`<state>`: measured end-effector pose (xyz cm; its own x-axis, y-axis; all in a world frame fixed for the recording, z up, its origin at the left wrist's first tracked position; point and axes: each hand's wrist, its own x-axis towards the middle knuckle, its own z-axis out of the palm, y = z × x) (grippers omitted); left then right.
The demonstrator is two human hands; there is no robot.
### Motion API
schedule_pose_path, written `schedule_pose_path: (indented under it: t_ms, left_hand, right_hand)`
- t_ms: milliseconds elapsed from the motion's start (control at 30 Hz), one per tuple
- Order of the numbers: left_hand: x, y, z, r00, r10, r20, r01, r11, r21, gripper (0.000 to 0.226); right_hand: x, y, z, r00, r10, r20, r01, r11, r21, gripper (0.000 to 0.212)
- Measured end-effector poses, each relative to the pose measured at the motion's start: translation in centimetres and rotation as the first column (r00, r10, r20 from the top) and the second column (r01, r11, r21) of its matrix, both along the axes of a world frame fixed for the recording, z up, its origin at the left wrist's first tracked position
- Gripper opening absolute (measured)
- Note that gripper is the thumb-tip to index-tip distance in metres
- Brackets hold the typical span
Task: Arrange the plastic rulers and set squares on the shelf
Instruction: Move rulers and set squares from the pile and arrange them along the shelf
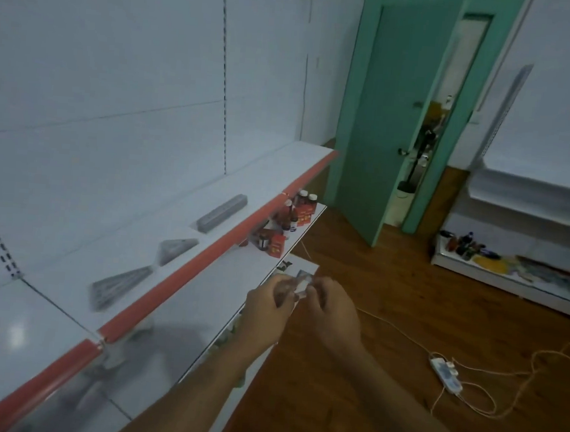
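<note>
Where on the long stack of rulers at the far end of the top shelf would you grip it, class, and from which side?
Probably at the middle of the ruler stack, pinching across its two long edges from above and from the aisle side. It lies flat on the top shelf, narrow and long, so a central grip should keep it level; the wall blocks the back.

I am looking at a white shelf [68, 267] with an orange-red edge strip [205, 254]. Grey-looking rulers [221, 212] and set squares [119, 289] are lying on it. Below, red boxes [276, 244] and dark bottles [290, 213] are showing. The door [379, 121] is teal green, the floor [387, 326] reddish-brown wood, the power strip [445, 373] white.
</note>
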<state>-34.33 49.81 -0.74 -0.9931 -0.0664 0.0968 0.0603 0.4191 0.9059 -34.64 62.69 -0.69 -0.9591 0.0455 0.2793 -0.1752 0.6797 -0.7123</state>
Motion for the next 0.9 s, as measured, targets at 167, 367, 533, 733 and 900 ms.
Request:
schedule_pose_path:
  t_ms: [167,367,533,733,900]
  left_hand:
    - [-2.4,2.5,0.4,0.999,0.052,0.011,-0.052,0.996,0.073,0.021]
    - [-5.6,1.5,0.3,0.992,0.111,0.055,-0.118,0.982,0.144,0.021]
    - [-8.6,-2.0,0.5,0.985,0.156,0.074,-0.169,0.958,0.23,0.016]
    - [-10.3,-7.6,0.5,0.952,0.301,0.048,-0.304,0.925,0.23,0.019]
    - [-9.7,-12.0,-0.7,0.845,0.535,-0.005,-0.518,0.822,0.237,0.023]
  right_hand:
    - [-3.8,4.9,-0.6,0.997,0.038,-0.062,-0.018,0.952,0.306,0.027]
    - [-8.0,4.1,-0.9,0.985,0.14,-0.106,-0.104,0.952,0.289,0.023]
    - [-11.8,1.0,-0.8,0.981,0.165,-0.099,-0.135,0.957,0.256,0.027]
    - [-15.9,-4.2,-0.1,0.959,0.265,-0.097,-0.237,0.944,0.228,0.04]
    - [-18.1,-8.6,-1.8,0.902,0.42,-0.098,-0.376,0.878,0.296,0.036]
